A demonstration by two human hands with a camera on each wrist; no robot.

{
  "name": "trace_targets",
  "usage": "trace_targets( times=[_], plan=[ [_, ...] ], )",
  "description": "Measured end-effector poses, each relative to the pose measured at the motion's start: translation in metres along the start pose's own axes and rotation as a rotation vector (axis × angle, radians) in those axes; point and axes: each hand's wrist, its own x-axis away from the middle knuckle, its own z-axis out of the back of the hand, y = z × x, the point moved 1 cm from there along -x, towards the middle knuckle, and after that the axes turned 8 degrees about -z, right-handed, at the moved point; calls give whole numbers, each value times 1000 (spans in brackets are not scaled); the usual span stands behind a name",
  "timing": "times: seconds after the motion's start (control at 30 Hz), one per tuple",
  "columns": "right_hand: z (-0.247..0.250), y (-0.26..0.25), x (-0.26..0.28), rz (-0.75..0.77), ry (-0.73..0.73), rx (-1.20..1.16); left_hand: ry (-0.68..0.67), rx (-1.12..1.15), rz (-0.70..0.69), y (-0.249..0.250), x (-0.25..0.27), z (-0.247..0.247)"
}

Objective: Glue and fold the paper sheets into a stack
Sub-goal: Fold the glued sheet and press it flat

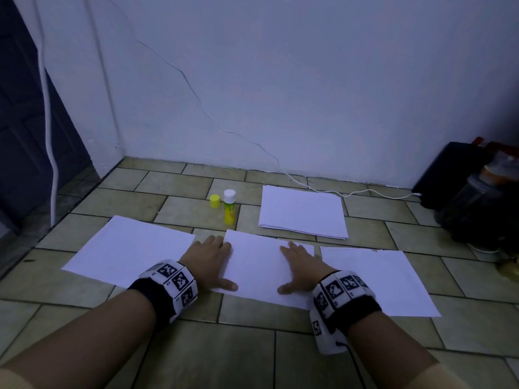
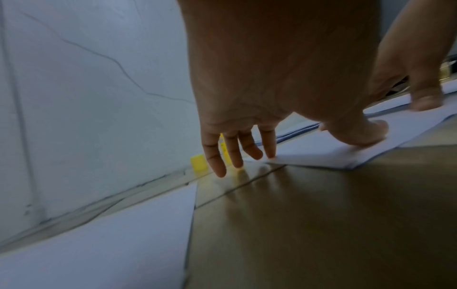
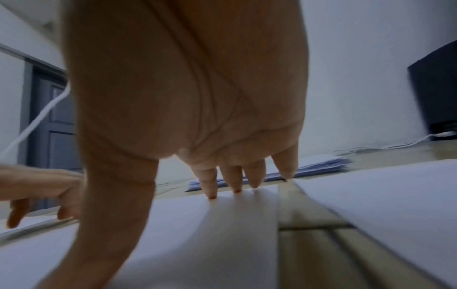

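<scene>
A folded white sheet [image 1: 257, 269] lies on the tiled floor in front of me. My left hand [image 1: 209, 261] lies flat on its left edge, thumb on the near corner, fingers straight. My right hand [image 1: 302, 266] presses flat on its right part, fingers spread [image 3: 210, 183]. In the left wrist view my left hand's fingers [image 2: 237, 150] reach the sheet's far corner [image 2: 309, 154]. One flat sheet [image 1: 126, 251] lies to the left, another [image 1: 376, 279] to the right. A stack of sheets [image 1: 303, 211] sits farther back. A yellow glue stick [image 1: 229, 207] stands uncapped beside its yellow cap [image 1: 215, 201].
A white wall [image 1: 280, 80] rises behind the papers. A white cable [image 1: 351, 193] runs along the floor to a black box [image 1: 449, 175] and dark bags at the right. A dark door [image 1: 25, 122] stands at the left.
</scene>
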Motion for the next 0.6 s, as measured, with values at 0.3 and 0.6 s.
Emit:
trace_targets(
  times=[0.3,0.6],
  plan=[
    [11,15,9,-167,78,-98,-121,161,35,-13,-13,-19],
    [10,19,16,-14,246,-468,-204,170,94,-15,-20,-27]
  ],
)
